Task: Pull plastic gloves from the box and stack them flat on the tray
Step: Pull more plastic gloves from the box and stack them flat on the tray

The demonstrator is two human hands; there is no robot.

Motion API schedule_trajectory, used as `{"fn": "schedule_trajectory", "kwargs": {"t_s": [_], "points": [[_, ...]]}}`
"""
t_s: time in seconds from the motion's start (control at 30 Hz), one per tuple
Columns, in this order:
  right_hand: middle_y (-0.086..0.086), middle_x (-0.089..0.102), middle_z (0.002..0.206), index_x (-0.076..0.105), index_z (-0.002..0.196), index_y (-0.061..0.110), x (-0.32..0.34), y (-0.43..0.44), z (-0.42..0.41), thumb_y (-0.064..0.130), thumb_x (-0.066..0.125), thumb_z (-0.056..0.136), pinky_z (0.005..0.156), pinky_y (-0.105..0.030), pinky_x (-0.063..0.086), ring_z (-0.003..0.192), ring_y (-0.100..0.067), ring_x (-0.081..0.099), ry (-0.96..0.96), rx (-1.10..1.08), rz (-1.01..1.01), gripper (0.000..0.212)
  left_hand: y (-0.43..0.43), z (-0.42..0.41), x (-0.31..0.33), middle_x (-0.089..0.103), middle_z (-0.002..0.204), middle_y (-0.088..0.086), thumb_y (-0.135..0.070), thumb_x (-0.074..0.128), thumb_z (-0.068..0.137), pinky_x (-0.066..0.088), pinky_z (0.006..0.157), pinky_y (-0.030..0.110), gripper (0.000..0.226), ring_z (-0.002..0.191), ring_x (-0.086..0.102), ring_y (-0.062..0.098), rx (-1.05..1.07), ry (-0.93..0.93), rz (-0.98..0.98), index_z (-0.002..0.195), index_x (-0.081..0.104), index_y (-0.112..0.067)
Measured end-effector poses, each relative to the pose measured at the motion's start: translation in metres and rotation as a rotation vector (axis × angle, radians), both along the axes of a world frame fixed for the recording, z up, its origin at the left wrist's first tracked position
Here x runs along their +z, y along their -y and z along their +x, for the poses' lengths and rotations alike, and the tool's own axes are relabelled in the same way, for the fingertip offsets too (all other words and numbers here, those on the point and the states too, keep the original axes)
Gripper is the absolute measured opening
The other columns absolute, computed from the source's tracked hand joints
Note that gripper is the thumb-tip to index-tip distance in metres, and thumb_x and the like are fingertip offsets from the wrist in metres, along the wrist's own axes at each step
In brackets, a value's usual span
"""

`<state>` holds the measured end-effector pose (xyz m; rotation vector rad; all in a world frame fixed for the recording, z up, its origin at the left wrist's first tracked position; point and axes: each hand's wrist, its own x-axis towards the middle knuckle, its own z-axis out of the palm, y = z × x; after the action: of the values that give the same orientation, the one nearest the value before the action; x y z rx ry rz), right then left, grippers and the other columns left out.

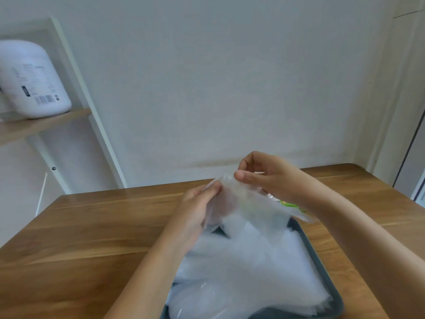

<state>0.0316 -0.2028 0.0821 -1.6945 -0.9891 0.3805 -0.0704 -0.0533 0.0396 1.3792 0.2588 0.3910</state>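
Note:
A clear plastic glove (239, 201) hangs in the air above the far end of the dark grey tray (309, 245). My left hand (195, 210) pinches its upper left edge between thumb and fingers. My right hand (264, 176) pinches the upper right edge, a little higher. A stack of several clear gloves (248, 272) lies on the tray and covers most of it. The glove box (291, 206) shows only as a green and white sliver behind my right wrist, just beyond the tray.
The tray sits on a wooden table (92, 238) against a white wall. At left a white shelf frame (76, 93) holds a wooden shelf with a white container (32, 81) on it.

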Motion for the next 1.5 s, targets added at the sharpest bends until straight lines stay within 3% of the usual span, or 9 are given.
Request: {"fn": "schedule_trajectory", "kwargs": {"t_s": [0.17,0.37,0.53,0.67,0.8,1.07,1.2,1.27,1.5], "points": [[0.016,0.052,0.129,0.05,0.126,0.041,-0.008,0.022,-0.015,0.047,0.084,0.062,0.099,-0.031,0.047,0.122,-0.003,0.051,0.177,0.263,-0.097,0.073,-0.015,-0.013,-0.007,0.074,0.098,0.012,-0.031,0.058,0.094,0.053,0.075,0.029,0.028,0.091,0.07,0.024,0.087,-0.019,-0.127,0.093,0.078,-0.012],[0.038,0.005,0.146,0.023,0.135,0.061,-0.011,0.027,-0.046,0.047,0.082,0.065,0.098,0.002,0.019,0.135,0.017,0.005,0.718,0.159,-0.336,0.092,-0.023,-0.025,-0.007,0.074,0.093,0.009,-0.03,0.059,0.093,0.049,0.089,0.036,0.028,0.092,0.069,0.024,0.103,-0.007,-0.176,0.083,0.079,-0.014],[0.008,0.003,0.158,0.021,0.144,0.045,-0.032,0.003,-0.061,0.052,0.078,0.066,0.108,-0.026,0.002,0.146,-0.017,-0.003,1.151,-0.02,-0.357,0.097,-0.024,-0.029,-0.004,0.074,0.104,0.009,-0.032,0.058,0.094,0.049,0.093,0.039,0.027,0.098,0.07,0.022,0.125,0.006,-0.265,0.095,0.077,-0.013],[0.0,0.035,0.148,0.047,0.138,0.024,-0.047,-0.009,-0.06,0.017,0.076,0.076,0.104,-0.028,0.036,0.134,-0.016,0.032,0.95,-0.152,-0.098,0.069,-0.026,-0.031,-0.005,0.074,0.102,0.008,-0.03,0.058,0.094,0.05,0.093,0.036,0.025,0.094,0.07,0.02,0.123,-0.011,-0.332,0.094,0.076,-0.013],[0.011,0.053,0.133,0.066,0.119,0.031,-0.035,-0.002,-0.057,0.011,0.064,0.09,0.092,-0.004,0.034,0.114,-0.003,0.054,0.758,-0.218,-0.002,0.035,-0.03,-0.032,-0.005,0.073,0.102,0.007,-0.026,0.06,0.093,0.05,0.09,0.035,0.021,0.095,0.069,0.021,0.152,-0.054,-0.314,0.098,0.074,-0.011],[0.004,0.073,0.085,0.074,0.086,0.018,0.02,0.01,-0.068,0.008,0.049,0.096,0.086,-0.023,0.049,0.084,-0.002,0.066,0.432,-0.193,-0.097,0.028,-0.033,-0.036,-0.01,0.065,0.069,-0.007,-0.037,0.066,0.088,0.045,0.071,0.023,0.028,0.07,0.063,0.006,0.299,-0.039,0.174,0.064,0.065,-0.023],[0.005,0.061,0.059,0.061,0.066,0.022,0.046,0.005,-0.073,0.012,0.046,0.096,0.067,-0.023,0.044,0.062,-0.011,0.059,0.584,-0.287,-0.302,0.035,-0.028,-0.044,-0.002,0.058,0.124,-0.02,-0.086,0.051,0.066,0.039,0.087,0.009,0.081,0.114,0.051,-0.011,0.174,0.133,0.329,0.127,0.054,-0.032],[0.005,0.055,0.059,0.061,0.071,0.02,0.055,-0.001,-0.082,0.023,0.045,0.098,0.066,-0.031,0.04,0.065,-0.019,0.054,0.762,-0.309,-0.463,0.031,-0.022,-0.048,0.004,0.049,0.136,-0.024,-0.093,0.051,0.055,0.033,0.102,0.013,0.096,0.128,0.04,-0.012,0.101,0.238,0.441,0.135,0.046,-0.038],[0.002,0.043,0.064,0.041,0.063,0.027,0.077,-0.017,-0.126,0.045,0.041,0.098,0.05,-0.025,0.032,0.059,-0.017,0.045,1.129,-0.295,-0.759,0.039,0.005,-0.055,0.007,0.043,0.129,-0.042,-0.06,0.06,0.074,0.021,0.117,0.051,0.053,0.129,0.038,-0.01,0.123,0.365,0.72,0.123,0.04,-0.052]]}}
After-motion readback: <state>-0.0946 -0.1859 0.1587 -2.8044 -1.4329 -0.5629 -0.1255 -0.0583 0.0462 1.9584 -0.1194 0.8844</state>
